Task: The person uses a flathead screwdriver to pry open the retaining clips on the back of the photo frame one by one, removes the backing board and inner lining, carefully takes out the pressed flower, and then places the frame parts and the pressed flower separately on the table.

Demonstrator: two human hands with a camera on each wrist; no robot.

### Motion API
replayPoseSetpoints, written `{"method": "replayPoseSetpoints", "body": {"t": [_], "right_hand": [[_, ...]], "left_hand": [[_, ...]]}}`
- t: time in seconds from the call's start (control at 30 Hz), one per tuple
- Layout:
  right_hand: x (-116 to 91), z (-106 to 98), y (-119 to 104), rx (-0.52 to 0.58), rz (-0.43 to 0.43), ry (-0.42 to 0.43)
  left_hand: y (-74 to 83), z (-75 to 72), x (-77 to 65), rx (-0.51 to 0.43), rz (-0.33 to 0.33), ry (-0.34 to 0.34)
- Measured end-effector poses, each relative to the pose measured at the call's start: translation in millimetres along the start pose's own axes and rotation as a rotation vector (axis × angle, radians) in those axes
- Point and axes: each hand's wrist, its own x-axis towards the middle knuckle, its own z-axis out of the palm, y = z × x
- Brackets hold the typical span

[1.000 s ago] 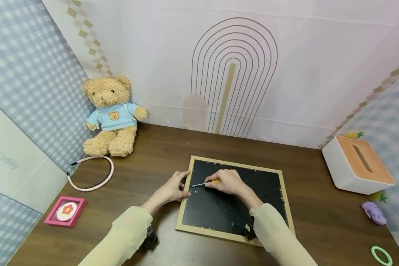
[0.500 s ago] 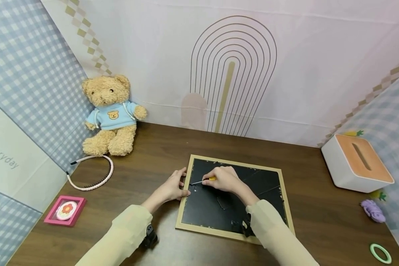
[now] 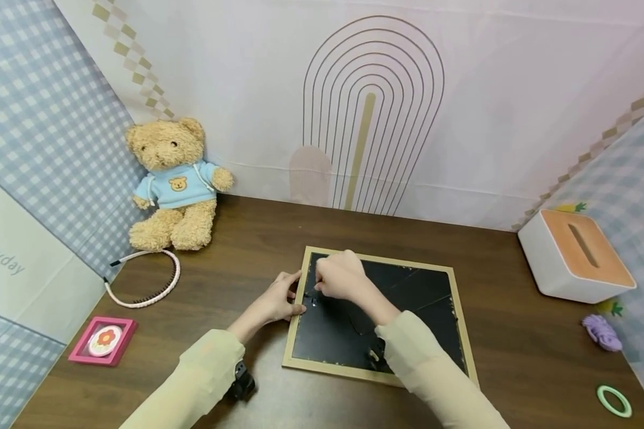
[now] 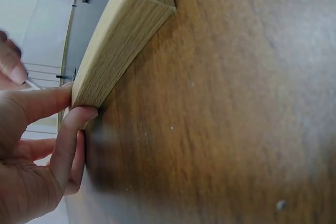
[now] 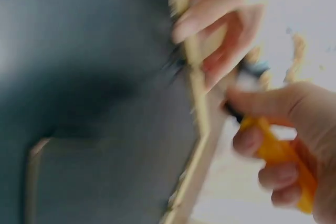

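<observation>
I read "eryday" on the white wall panel [image 3: 2, 262], the left grip [image 3: 271, 302] pinches the rectangular black-backed pale wooden frame [image 3: 330, 339] on the brown desk [image 3: 520, 333], and only my right wrist view shows the right grip [image 3: 342, 277] curled round a yellow-handled tool [image 5: 278, 150].

Frame [image 3: 343, 372]: rectangular, pale wood with visible grain; lies flat on the bench [image 3: 236, 256], back upward. Fitted with a black backing board [image 3: 424, 286], creased by thin lines; small tabs spaced along its inner edge. Left side pinched by the left hand [image 3: 272, 302], thumb on top of the border.

Screwdriver [image 5: 275, 148]: yellow handle, dark collar, slim pale shaft; gripped in the right hand [image 3: 342, 274] above the frame's left part. Contact of the tip cannot be told.
</observation>
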Motion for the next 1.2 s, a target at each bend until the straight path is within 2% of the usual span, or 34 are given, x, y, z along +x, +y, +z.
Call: {"method": "replayPoseSetpoints", "body": {"t": [0.07, 0.17, 0.23, 0.33, 0.47, 0.67, 0.87, 0.97, 1.2], "right_hand": [[7, -8, -13, -0.079, 0.055, -0.002], [16, -17, -32, -0.166, 0.155, -0.075], [22, -21, -42, -0.194, 0.212, -0.141], [29, -26, -51, -0.212, 0.242, -0.208], [36, -28, -58, -0.224, 0.245, -0.221], [45, -32, -68, -0.265, 0.238, -0.254], [53, -36, -75, -0.315, 0.234, -0.33], [55, -36, -76, -0.311, 0.238, -0.354], [52, -28, -69, -0.274, 0.23, -0.288]], "left_hand": [[1.2, -1.0, -0.5, 0.006, -0.001, 0.004], [2.6, -2.0, -1.0, 0.006, -0.007, 0.003], [2.8, -2.2, -1.3, 0.0, -0.01, 0.0], [2.1, -2.5, -2.4, 0.0, -0.006, -0.004], [1.6, -3.4, -3.6, 0.012, -0.015, 0.002], [1.7, -5.0, -4.3, 0.055, 0.019, 0.014], [-0.9, -6.1, -5.5, 0.012, 0.067, 0.025], [-1.7, -5.8, -5.8, 0.003, 0.059, 0.024], [-3.7, -5.8, -1.5, -0.002, 0.029, -0.002]]}}
